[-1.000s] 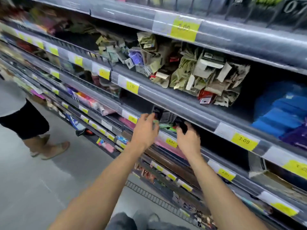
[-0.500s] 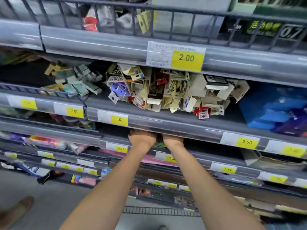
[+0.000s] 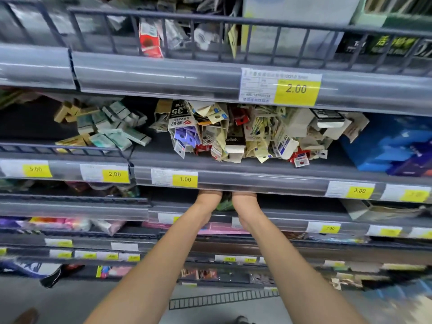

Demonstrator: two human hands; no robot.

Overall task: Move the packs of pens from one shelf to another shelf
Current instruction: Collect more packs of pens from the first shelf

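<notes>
Both forearms are extended into the shelf gap under the 1.00 price tag (image 3: pixel 185 179). Only the heel of the left hand (image 3: pixel 208 196) and of the right hand (image 3: pixel 244 198) is seen; fingers are hidden by the shelf edge (image 3: pixel 257 181), so grip cannot be told. A green pack (image 3: pixel 225 205) (partly visible) is seen between the wrists.
</notes>
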